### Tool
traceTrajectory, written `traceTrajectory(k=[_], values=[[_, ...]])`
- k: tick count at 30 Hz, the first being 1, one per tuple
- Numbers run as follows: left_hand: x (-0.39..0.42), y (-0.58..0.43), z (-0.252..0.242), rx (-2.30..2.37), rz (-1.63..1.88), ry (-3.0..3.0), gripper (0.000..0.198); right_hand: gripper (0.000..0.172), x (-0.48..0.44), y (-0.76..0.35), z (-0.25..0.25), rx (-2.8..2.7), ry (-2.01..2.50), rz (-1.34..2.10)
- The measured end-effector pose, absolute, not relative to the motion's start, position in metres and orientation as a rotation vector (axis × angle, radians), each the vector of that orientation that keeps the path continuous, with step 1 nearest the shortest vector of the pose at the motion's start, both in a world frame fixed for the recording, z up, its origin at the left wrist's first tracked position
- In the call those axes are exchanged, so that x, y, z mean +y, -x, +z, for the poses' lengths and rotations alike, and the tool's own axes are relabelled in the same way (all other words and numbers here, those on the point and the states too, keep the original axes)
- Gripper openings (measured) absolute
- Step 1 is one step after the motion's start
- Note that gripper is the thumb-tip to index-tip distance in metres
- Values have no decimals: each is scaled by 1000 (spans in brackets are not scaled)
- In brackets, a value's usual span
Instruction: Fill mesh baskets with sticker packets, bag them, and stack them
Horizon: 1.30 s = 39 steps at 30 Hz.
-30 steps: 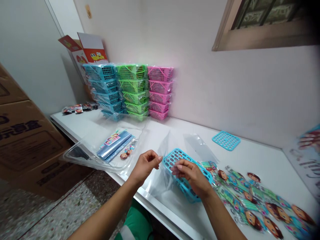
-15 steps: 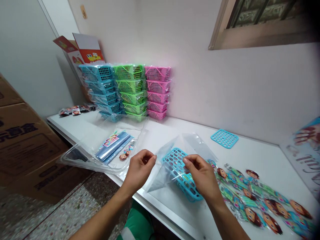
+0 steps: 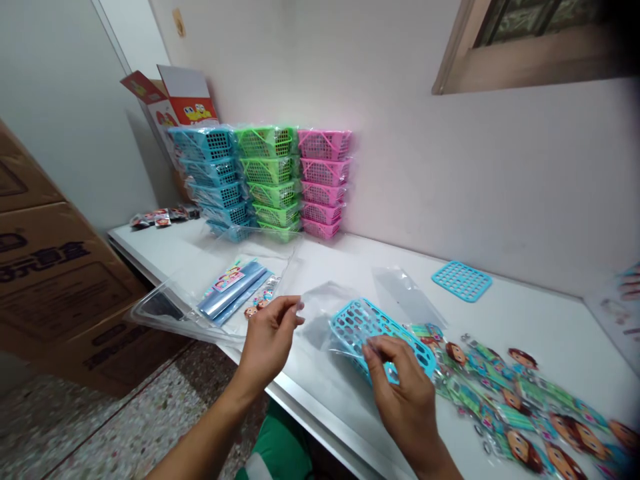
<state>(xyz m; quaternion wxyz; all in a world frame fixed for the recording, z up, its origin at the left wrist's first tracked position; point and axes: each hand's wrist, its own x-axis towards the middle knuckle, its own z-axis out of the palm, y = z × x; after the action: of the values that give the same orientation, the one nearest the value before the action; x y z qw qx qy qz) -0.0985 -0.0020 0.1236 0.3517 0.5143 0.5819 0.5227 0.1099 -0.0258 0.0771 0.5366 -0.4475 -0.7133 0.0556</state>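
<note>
A blue lattice basket [image 3: 357, 323] lies on the white table, partly inside a clear plastic bag [image 3: 320, 310]. My left hand [image 3: 273, 333] is raised left of the basket with thumb and fingers pinched at the bag's edge. Over the near side of the basket, my right hand [image 3: 400, 377] has its thumb and fingers closed on the bag's film. Right of the basket lie several packets with cartoon figures [image 3: 520, 400]. A flat blue lattice panel [image 3: 463, 280] rests behind them.
Stacks of blue [image 3: 215, 173], green [image 3: 270, 172] and pink baskets [image 3: 325, 172] stand against the wall. A clear tray [image 3: 150, 310] with plastic bags sits at the left. Brown cartons [image 3: 60, 267] stand beside the table, and an open red box [image 3: 193, 110] is behind the stacks.
The basket has turned, its near end swinging right. My right hand has moved lower along it, my left hand slightly left and up. The view has shifted a little.
</note>
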Motion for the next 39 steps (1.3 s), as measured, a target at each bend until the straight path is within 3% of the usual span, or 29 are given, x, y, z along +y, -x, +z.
traceTrajectory(k=[7,9,15,19,23,31,34,36,39], values=[[22,122,110,1384,1668,-901,42,18,-28,-108,56,-1918,1079,162],[20,116,110,1402,1610,-1006,46,17,-27,-108,56,-1904,1144,202],[-2,74,92,1723,1318,-1428,86,16,-26,-94,55,-1845,1190,241],[-5,82,69,1910,1368,-1661,68,12,-26,-93,50,-1793,1224,283],[7,105,68,1889,1457,-1282,38,12,-21,-99,44,-1795,1227,267],[27,121,85,1725,1541,-935,50,16,-24,-96,32,-1988,1256,218],[31,115,84,1874,1618,-1177,41,34,-14,-113,34,-2011,1293,308],[32,107,83,2123,1482,-1539,37,48,5,-133,34,-1952,1397,182],[35,95,76,2337,819,-1972,44,58,40,-168,31,-1963,1665,68]])
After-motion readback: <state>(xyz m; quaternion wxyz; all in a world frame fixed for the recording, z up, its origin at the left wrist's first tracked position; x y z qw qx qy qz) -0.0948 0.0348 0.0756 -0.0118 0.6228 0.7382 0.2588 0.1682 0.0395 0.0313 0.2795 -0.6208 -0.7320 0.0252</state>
